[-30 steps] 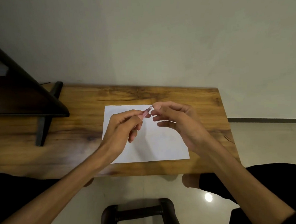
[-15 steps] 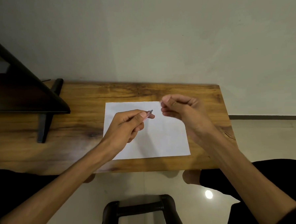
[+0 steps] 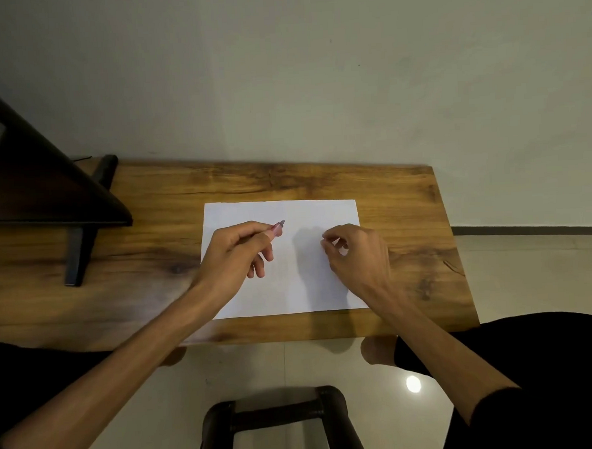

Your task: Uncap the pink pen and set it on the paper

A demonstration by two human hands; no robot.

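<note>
Now: left hand grips pen above paper on counter. Right hand, fingers pinched, cap unseen, has dropped from pen tip to paper; pen uncapped.

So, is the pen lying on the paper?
No, the left hand holds the pen up over the white paper.

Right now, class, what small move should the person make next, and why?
Probably set down whatever the right hand pinches; it is too small to identify. The hand hovers low over the white paper, while the left hand grips the pink pen, tip uncovered.
</note>
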